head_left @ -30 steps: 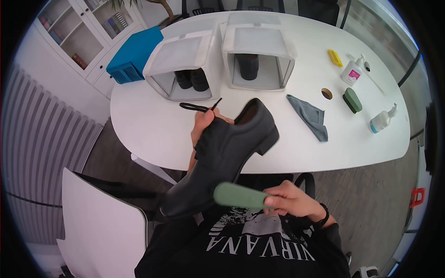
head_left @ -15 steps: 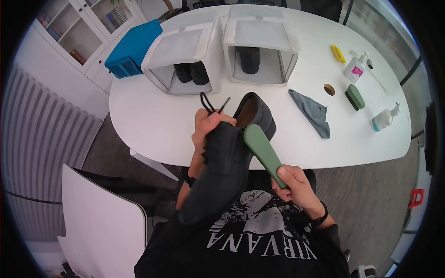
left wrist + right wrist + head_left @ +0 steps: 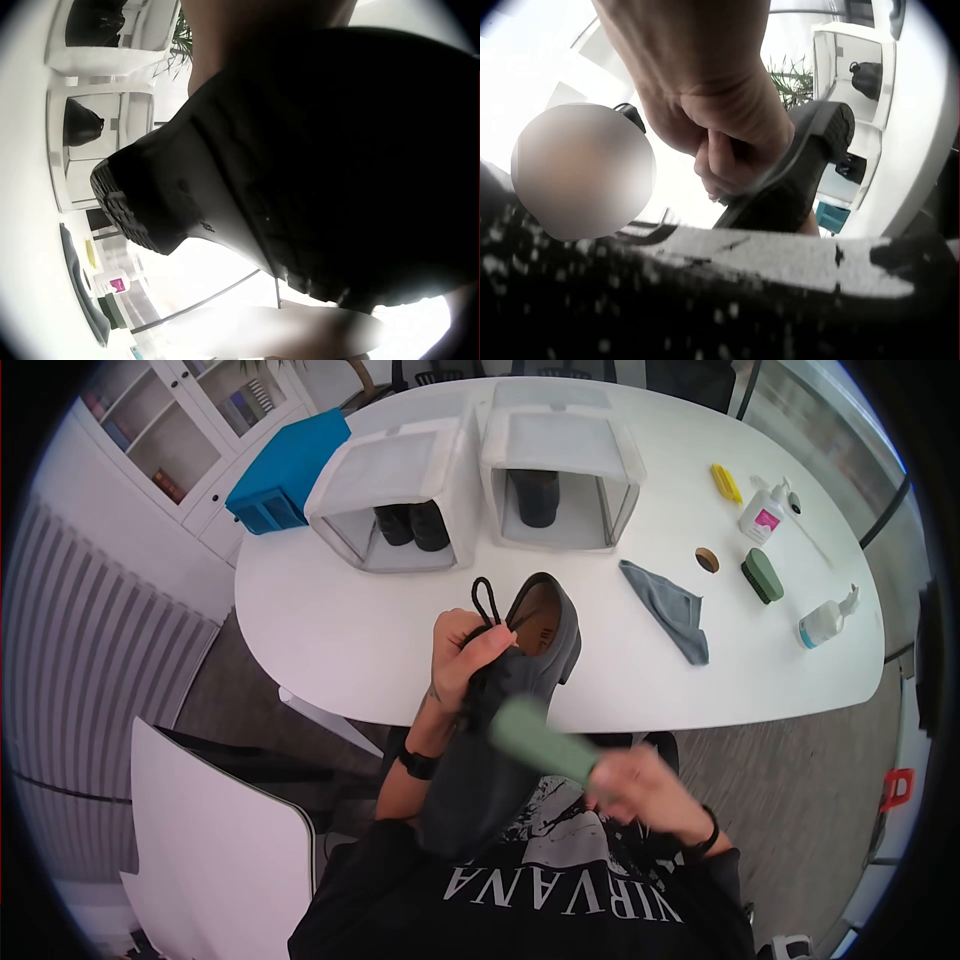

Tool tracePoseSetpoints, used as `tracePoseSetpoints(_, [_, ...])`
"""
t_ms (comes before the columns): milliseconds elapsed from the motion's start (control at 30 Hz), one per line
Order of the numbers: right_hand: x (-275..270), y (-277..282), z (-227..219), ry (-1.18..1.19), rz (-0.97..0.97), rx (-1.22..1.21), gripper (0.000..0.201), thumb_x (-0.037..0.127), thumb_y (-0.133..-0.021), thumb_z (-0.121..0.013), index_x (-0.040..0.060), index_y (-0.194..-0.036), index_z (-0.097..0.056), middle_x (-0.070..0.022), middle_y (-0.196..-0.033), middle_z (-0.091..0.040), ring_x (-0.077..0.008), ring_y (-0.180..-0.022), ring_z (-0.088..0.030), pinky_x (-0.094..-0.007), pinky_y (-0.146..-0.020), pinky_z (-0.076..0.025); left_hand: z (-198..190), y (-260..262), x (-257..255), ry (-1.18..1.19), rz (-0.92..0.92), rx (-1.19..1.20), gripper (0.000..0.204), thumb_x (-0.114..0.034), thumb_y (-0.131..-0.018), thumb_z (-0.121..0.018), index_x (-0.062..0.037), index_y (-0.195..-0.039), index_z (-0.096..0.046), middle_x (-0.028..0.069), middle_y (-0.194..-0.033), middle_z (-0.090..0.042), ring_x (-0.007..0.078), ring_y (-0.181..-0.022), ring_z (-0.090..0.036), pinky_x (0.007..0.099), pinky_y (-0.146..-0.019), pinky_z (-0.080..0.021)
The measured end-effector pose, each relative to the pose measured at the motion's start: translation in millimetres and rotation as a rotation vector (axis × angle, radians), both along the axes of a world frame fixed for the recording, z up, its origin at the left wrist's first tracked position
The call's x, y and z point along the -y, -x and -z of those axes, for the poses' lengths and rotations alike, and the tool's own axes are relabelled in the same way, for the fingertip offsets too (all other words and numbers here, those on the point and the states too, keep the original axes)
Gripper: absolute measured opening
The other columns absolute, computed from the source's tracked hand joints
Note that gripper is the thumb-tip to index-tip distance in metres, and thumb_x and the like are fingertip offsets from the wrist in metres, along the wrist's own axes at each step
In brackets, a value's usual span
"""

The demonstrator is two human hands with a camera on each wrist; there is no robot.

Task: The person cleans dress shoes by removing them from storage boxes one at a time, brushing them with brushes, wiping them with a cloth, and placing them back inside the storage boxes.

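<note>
My left hand [image 3: 466, 652] grips a black lace-up shoe [image 3: 480, 780] at its lacing, thumb beside the opening, a lace loop standing up above the fingers. The shoe tilts toe-down over the lap, heel toward the table. In the left wrist view its dark sole and heel [image 3: 142, 202] fill much of the picture. My right hand [image 3: 645, 792] holds a green-backed brush [image 3: 540, 742] by its handle; the brush overlaps the shoe's upper and is blurred, its bristles hidden. In the right wrist view the right hand [image 3: 731, 150] has curled fingers, with the shoe [image 3: 802, 172] behind it.
Two white boxes [image 3: 385, 480] [image 3: 565, 445] with black footwear inside stand at the back of the white table [image 3: 330, 630], by a blue case [image 3: 285, 470]. To the right lie a grey cloth [image 3: 670, 610], a second green brush [image 3: 762, 576], pump bottles [image 3: 762, 515] [image 3: 825, 623] and a yellow item [image 3: 726, 483].
The brush has swept from low on the shoe up to its opening, then back down over the upper. The left hand has turned the shoe more upright, its toe swinging right.
</note>
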State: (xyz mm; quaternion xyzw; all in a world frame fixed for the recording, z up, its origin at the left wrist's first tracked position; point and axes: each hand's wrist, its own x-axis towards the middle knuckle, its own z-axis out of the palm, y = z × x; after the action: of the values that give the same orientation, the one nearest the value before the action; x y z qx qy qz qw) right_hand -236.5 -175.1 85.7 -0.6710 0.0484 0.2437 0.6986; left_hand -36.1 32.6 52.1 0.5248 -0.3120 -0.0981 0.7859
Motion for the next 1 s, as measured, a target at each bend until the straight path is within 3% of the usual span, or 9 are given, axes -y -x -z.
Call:
tracePoseSetpoints(67, [17, -12, 9, -0.101, 0.164, -0.015, 0.05, 0.045, -0.111, -0.05, 0.0038, -0.087, -0.065, 0.0025, -0.063, -0.052, -0.0028, -0.051, -0.044, -0.0206, -0.046, -0.034, 1, 4, -2, -0.043, 0.024, -0.001, 0.046, -0.017, -0.101, -0.06, 0.0031, -0.061, -0.053, 0.0009, -0.055, -0.052, 0.0098, -0.05, -0.044, 0.0302, -0.048, -0.034])
tracePoseSetpoints(167, [4, -1, 6, -0.058, -0.049, 0.022, 0.049, 0.044, -0.111, -0.051, 0.0031, -0.087, -0.063, 0.0043, -0.062, -0.047, -0.0033, -0.051, -0.039, -0.0207, -0.046, -0.032, -7, 6, 2, -0.041, -0.027, 0.143, 0.053, -0.026, -0.108, -0.048, 0.0038, -0.066, -0.06, 0.0053, -0.057, -0.056, 0.0117, -0.052, -0.05, 0.0305, -0.051, -0.037])
tracePoseSetpoints(467, [8, -4, 9, -0.055, -0.068, 0.006, 0.049, 0.043, -0.111, -0.052, 0.0023, -0.087, -0.064, 0.0039, -0.063, -0.049, -0.0029, -0.052, -0.041, -0.0209, -0.047, -0.034, -10, 6, -3, -0.057, -0.081, 0.04, 0.058, -0.032, -0.11, -0.047, 0.0019, -0.064, -0.061, 0.0047, -0.057, -0.056, 0.0125, -0.053, -0.051, 0.0302, -0.053, -0.04])
tracePoseSetpoints(600, [22, -10, 25, -0.058, 0.132, 0.03, 0.053, 0.046, -0.112, -0.05, 0.0031, -0.085, -0.064, 0.0041, -0.061, -0.048, -0.0033, -0.049, -0.039, -0.0224, -0.043, -0.028, -2, 4, -3, 0.1, 0.019, -0.087, 0.053, -0.022, -0.105, -0.053, -0.0009, -0.057, -0.051, 0.0035, -0.054, -0.049, 0.0098, -0.049, -0.041, 0.0307, -0.046, -0.031])
tracePoseSetpoints(667, [27, -24, 47, -0.185, 0.238, 0.046, 0.053, 0.048, -0.112, -0.049, 0.0037, -0.087, -0.063, 0.0044, -0.061, -0.046, -0.0034, -0.049, -0.038, -0.0222, -0.043, -0.027, 13, -9, -6, 0.332, 0.149, -0.062, 0.05, -0.021, -0.104, -0.053, -0.0058, -0.057, -0.046, 0.008, -0.052, -0.053, 0.0172, -0.044, -0.039, 0.035, -0.046, -0.03])
tracePoseSetpoints(800, [6, -2, 41, -0.183, -0.057, 0.05, 0.05, 0.046, -0.111, -0.052, 0.0026, -0.089, -0.063, 0.0043, -0.062, -0.045, -0.0041, -0.049, -0.036, -0.0219, -0.044, -0.027, 9, -28, -11, 0.503, 0.401, 0.215, 0.046, -0.017, -0.106, -0.047, -0.0117, -0.06, -0.043, 0.0046, -0.048, -0.046, 0.0183, -0.043, -0.034, 0.0365, -0.046, -0.027])
tracePoseSetpoints(833, [5, -1, 42, -0.175, -0.016, 0.043, 0.05, 0.046, -0.111, -0.052, 0.0028, -0.089, -0.063, 0.0044, -0.061, -0.045, -0.004, -0.049, -0.036, -0.0223, -0.043, -0.027, 19, -19, -10, 0.578, 0.284, -0.031, 0.049, -0.019, -0.107, -0.044, -0.0104, -0.058, -0.041, 0.0078, -0.049, -0.046, 0.0162, -0.041, -0.028, 0.0366, -0.041, -0.023])
tracePoseSetpoints(967, [15, -15, 49, -0.264, 0.256, 0.049, 0.051, 0.048, -0.111, -0.052, 0.004, -0.089, -0.064, 0.0054, -0.06, -0.044, -0.0033, -0.047, -0.034, -0.0222, -0.043, -0.026, 21, -21, -7, 0.703, 0.42, 0.005, 0.049, -0.02, -0.108, -0.038, -0.0122, -0.059, -0.041, 0.0061, -0.047, -0.044, 0.0181, -0.039, -0.026, 0.0378, -0.043, -0.024])
tracePoseSetpoints(1000, [12, -17, 44, -0.267, 0.246, 0.026, 0.05, 0.048, -0.111, -0.052, 0.0041, -0.089, -0.064, 0.0055, -0.061, -0.044, -0.0032, -0.048, -0.035, -0.022, -0.043, -0.026, 20, -15, -7, 0.724, 0.304, -0.094, 0.049, -0.02, -0.108, -0.036, -0.0127, -0.059, -0.04, 0.0056, -0.046, -0.043, 0.0189, -0.039, -0.025, 0.0383, -0.043, -0.024])
